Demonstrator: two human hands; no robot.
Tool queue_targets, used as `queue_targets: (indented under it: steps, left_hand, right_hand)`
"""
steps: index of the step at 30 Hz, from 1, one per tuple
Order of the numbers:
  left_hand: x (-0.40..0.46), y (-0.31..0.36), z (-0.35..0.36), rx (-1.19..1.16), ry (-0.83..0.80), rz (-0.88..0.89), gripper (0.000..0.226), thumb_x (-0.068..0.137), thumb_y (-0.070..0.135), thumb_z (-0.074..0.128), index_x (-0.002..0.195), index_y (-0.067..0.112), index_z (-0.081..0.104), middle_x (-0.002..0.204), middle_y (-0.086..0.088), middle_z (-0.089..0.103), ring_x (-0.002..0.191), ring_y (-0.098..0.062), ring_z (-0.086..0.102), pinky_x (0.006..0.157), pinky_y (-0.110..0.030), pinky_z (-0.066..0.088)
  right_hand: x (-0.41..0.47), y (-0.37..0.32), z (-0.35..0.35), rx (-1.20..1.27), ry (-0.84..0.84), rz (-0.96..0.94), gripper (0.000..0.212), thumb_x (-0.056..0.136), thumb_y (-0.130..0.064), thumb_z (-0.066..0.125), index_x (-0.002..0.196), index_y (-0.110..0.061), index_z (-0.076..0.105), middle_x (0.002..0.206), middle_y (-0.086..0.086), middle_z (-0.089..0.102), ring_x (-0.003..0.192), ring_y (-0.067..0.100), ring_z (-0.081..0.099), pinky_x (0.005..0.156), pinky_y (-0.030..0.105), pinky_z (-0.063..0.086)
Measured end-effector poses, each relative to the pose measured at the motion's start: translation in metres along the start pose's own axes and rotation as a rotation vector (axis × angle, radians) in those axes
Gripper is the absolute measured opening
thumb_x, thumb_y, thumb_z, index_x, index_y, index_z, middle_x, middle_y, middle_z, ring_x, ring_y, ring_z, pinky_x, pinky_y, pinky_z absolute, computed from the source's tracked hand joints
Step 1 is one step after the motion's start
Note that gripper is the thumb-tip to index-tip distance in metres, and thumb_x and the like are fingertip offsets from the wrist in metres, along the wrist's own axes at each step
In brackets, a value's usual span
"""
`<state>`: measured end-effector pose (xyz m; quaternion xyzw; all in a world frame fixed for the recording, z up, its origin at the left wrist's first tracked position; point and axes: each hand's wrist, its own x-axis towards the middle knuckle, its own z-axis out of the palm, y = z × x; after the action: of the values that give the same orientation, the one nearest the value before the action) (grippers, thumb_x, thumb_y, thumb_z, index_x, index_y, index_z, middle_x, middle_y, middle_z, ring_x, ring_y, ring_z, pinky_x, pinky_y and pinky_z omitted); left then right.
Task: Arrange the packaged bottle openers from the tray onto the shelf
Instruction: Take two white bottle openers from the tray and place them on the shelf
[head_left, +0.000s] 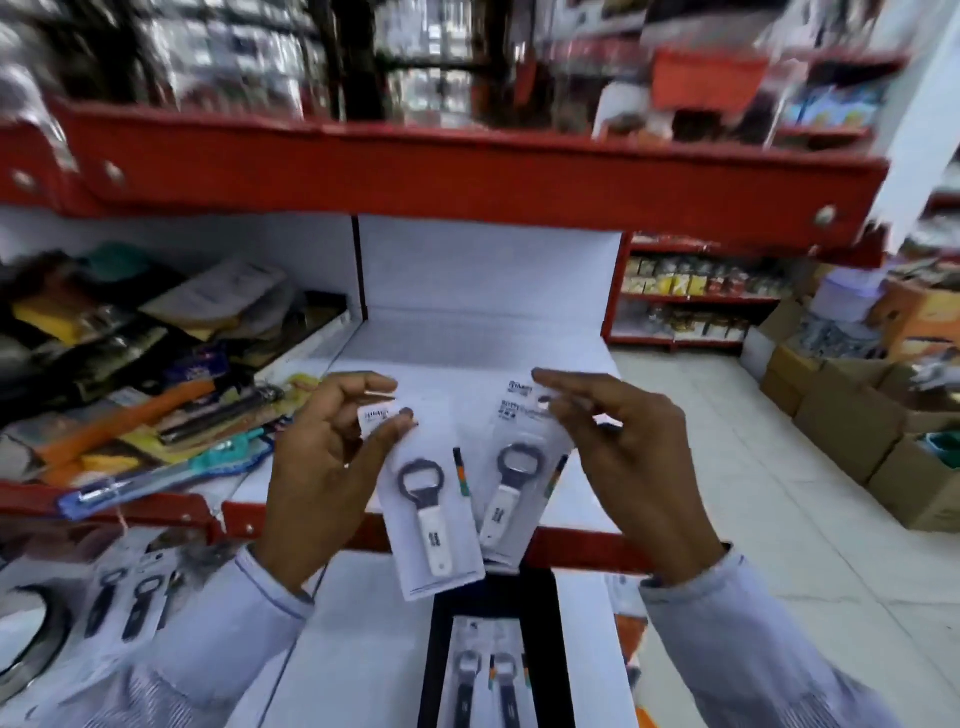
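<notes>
My left hand (322, 467) pinches the top of a packaged bottle opener (434, 525), a white-handled opener on a white card. My right hand (628, 457) holds a second packaged bottle opener (511, 493) by its top edge, tilted and partly tucked behind the first. Both packs hang in front of the red lip of the white shelf (467, 343), whose bay behind them is bare. Below, a black tray (550, 649) holds more packaged openers (491, 675) with dark handles.
The left shelf bay is piled with packaged kitchen tools (156, 395). More carded dark openers (124, 603) lie at lower left beside a metal rim. A red upper shelf (467, 171) overhangs. Cardboard boxes (852, 415) line the tiled aisle at right.
</notes>
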<state>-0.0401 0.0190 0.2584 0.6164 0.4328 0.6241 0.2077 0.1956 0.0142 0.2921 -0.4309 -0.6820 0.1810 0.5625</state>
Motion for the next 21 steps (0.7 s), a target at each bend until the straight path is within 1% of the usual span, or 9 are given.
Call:
queue_targets:
  steps: [4,7,9,11,13,15,17,19,21]
  left_hand:
    - [0.074,-0.026,0.014,0.046,-0.027,-0.005,0.019,0.089,0.005,0.067,0.093,0.023,0.068,0.083,0.005,0.071,0.068,0.011,0.064,0.065,-0.003,0.047]
    - [0.105,-0.067,0.033,0.187,-0.171,-0.058,0.018,0.088,-0.01,0.06,0.096,0.003,0.071,0.091,-0.004,0.068,0.066,0.022,0.06,0.068,0.002,0.043]
    - [0.113,-0.097,0.041,0.261,-0.261,-0.141,0.025,0.087,-0.012,0.058,0.093,0.009,0.069,0.095,-0.009,0.068,0.064,0.017,0.062,0.068,-0.004,0.047]
    - [0.115,-0.121,0.043,0.298,-0.321,-0.196,0.031,0.087,-0.017,0.051,0.089,0.01,0.068,0.095,-0.013,0.068,0.073,-0.001,0.067,0.067,-0.006,0.049]
    - [0.115,-0.133,0.044,0.359,-0.387,-0.198,0.032,0.088,-0.017,0.048,0.095,0.004,0.071,0.101,-0.019,0.071,0.081,-0.007,0.067,0.072,-0.004,0.05]
    - [0.11,-0.133,0.044,0.426,-0.441,-0.214,0.022,0.092,-0.008,0.053,0.102,-0.003,0.072,0.113,-0.021,0.072,0.097,-0.015,0.065,0.088,-0.013,0.052]
    - [0.106,-0.126,0.041,0.493,-0.479,-0.198,0.024,0.096,0.011,0.057,0.115,0.003,0.068,0.13,-0.017,0.065,0.123,-0.023,0.057,0.1,-0.016,0.041]
    - [0.093,-0.114,0.036,0.648,-0.552,-0.173,0.044,0.097,0.04,0.052,0.137,0.021,0.054,0.158,-0.01,0.038,0.147,-0.027,0.031,0.12,-0.036,0.027]
    - [0.077,-0.102,0.028,0.831,-0.604,-0.13,0.065,0.093,0.064,0.035,0.151,0.035,0.029,0.168,-0.002,0.002,0.155,-0.03,0.003,0.123,-0.057,0.011]
  right_hand:
    - [0.069,0.033,0.022,-0.021,-0.042,0.087,0.026,0.09,-0.001,0.06,0.102,-0.018,0.076,0.101,-0.003,0.076,0.091,0.006,0.07,0.076,0.02,0.052]
    - [0.094,0.068,0.052,-0.114,-0.145,0.178,0.03,0.088,0.006,0.055,0.099,-0.011,0.078,0.1,0.005,0.077,0.081,0.001,0.068,0.067,0.0,0.045]
    - [0.095,0.091,0.07,-0.198,-0.195,0.267,0.036,0.086,0.01,0.049,0.101,-0.008,0.078,0.104,0.011,0.077,0.093,0.014,0.071,0.068,-0.007,0.043]
    - [0.09,0.11,0.081,-0.244,-0.229,0.341,0.041,0.085,0.011,0.045,0.105,-0.006,0.076,0.11,0.013,0.075,0.104,0.021,0.07,0.089,0.006,0.048]
    - [0.085,0.123,0.086,-0.308,-0.252,0.386,0.037,0.09,0.005,0.047,0.115,-0.008,0.071,0.123,0.012,0.07,0.114,0.023,0.065,0.099,0.018,0.044]
    - [0.077,0.13,0.089,-0.338,-0.305,0.411,0.038,0.096,-0.009,0.051,0.133,-0.012,0.058,0.137,0.013,0.059,0.127,0.025,0.055,0.106,0.023,0.038]
    - [0.073,0.134,0.087,-0.411,-0.38,0.36,0.051,0.099,-0.024,0.05,0.148,-0.022,0.037,0.153,0.011,0.04,0.141,0.026,0.038,0.117,0.033,0.03]
    - [0.065,0.129,0.085,-0.522,-0.417,0.285,0.06,0.099,-0.036,0.045,0.153,-0.034,0.018,0.164,0.007,0.016,0.15,0.03,0.016,0.121,0.049,0.021]
    - [0.05,0.12,0.08,-0.658,-0.366,0.17,0.063,0.1,-0.045,0.038,0.153,-0.04,0.005,0.165,0.003,-0.003,0.151,0.034,-0.003,0.118,0.061,0.012]
